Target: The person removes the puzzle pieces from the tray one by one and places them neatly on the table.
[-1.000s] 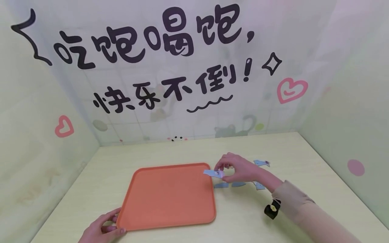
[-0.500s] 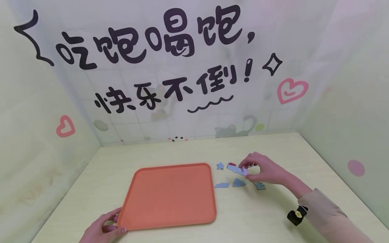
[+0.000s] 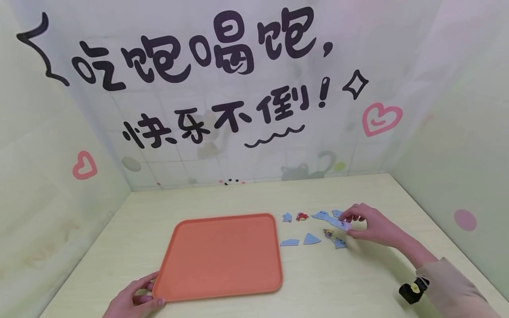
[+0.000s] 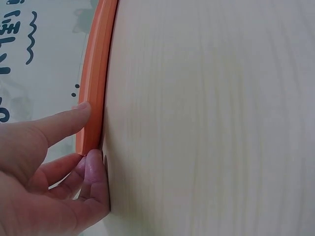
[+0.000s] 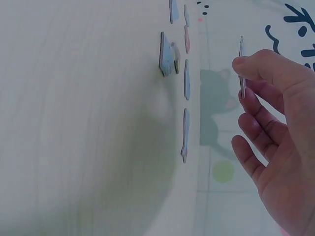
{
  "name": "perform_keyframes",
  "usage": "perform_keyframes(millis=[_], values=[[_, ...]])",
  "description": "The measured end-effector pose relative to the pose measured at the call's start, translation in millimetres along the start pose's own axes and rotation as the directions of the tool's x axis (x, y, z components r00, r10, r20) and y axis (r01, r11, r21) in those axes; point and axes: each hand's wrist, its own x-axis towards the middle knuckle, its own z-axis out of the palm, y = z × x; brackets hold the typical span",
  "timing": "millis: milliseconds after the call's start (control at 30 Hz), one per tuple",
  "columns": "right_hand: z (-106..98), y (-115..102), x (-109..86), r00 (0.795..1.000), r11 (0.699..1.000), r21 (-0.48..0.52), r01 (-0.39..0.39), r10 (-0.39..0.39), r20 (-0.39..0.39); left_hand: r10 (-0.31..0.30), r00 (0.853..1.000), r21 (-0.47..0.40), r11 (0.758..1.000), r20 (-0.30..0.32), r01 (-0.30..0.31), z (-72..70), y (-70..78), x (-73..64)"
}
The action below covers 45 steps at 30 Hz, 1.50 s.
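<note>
An orange tray (image 3: 222,256) lies on the table. My left hand (image 3: 129,299) grips its near left corner; in the left wrist view the thumb rests on the rim (image 4: 96,64) and the fingers curl at the corner. Right of the tray, my right hand (image 3: 371,225) pinches a light blue puzzle piece (image 3: 337,221) between thumb and fingertips. That piece (image 5: 241,46) is seen edge-on and off the table in the right wrist view. Beneath and beside it lie several loose puzzle pieces, among them a red one (image 3: 302,217) and a triangular blue one (image 3: 312,239).
More flat pieces, such as a straight-edged blue one (image 3: 289,242) and a yellowish one (image 3: 328,233), lie in two rough rows by the tray's right edge. A pale wood table (image 3: 338,282) is enclosed by printed walls at the back and sides. A black band (image 3: 413,290) hangs by the right sleeve.
My right hand has moved right from the tray's right edge, carrying the puzzle piece over the loose pieces. The left hand and tray have stayed in place.
</note>
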Motion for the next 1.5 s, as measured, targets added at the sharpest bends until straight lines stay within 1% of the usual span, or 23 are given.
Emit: perform_keyframes(millis=[100,267,400,500,600,733,867,933,1033,1100,1167,1267,1500], values=[[-2,6,-7.5,1.000,1.000,-0.017,-0.008,0.008,-0.009,0.000,1.000,0.001,1.000,-0.011,0.000,0.5,1.8,-1.5],[-8,14,-18.9,0.995,0.995,-0.022,-0.094,0.094,0.032,0.013,1.000,-0.029,0.999,-0.017,-0.013,1.2,2.4,-1.7],[-11,17,-24.7,0.984,0.987,-0.025,-0.156,0.157,0.084,0.023,0.999,-0.051,0.998,-0.025,-0.024,0.8,2.3,-1.9],[-11,19,-27.9,0.972,0.980,-0.033,-0.194,0.197,0.129,0.025,0.999,-0.056,0.998,-0.028,-0.027,1.0,1.5,-2.8],[-10,20,-31.0,0.960,0.975,-0.036,-0.220,0.223,0.171,0.022,0.999,-0.059,0.998,-0.028,-0.024,1.0,0.8,-4.0],[-8,23,-34.1,0.949,0.969,-0.021,-0.247,0.246,0.199,0.015,1.000,-0.059,0.998,-0.026,-0.016,0.4,1.1,-5.1],[-5,26,-36.4,0.938,0.957,-0.001,-0.290,0.285,0.198,0.011,1.000,-0.051,0.999,-0.026,-0.012,-1.5,1.9,-6.8],[-5,26,-37.0,0.938,0.955,0.007,-0.295,0.289,0.190,0.013,0.999,-0.044,0.999,-0.030,-0.015,-2.6,3.3,-7.3],[-6,25,-37.1,0.936,0.950,0.006,-0.312,0.306,0.176,0.038,0.999,-0.033,0.999,-0.034,-0.039,-3.4,6.3,-7.7],[-7,25,-37.4,0.938,0.952,0.006,-0.306,0.301,0.172,0.052,0.998,-0.029,0.998,-0.036,-0.053,-3.7,8.2,-8.2],[-7,25,-38.1,0.936,0.949,0.002,-0.314,0.309,0.166,0.067,0.997,-0.025,0.997,-0.034,-0.068,-3.6,9.2,-8.5],[-7,26,-40.1,0.940,0.954,-0.010,-0.300,0.298,0.167,0.068,0.997,-0.017,0.998,-0.036,-0.068,-2.9,10.9,-8.8],[-7,27,-41.1,0.940,0.955,-0.023,-0.294,0.293,0.175,0.070,0.997,-0.008,0.997,-0.026,-0.070,-2.1,10.1,-8.2]])
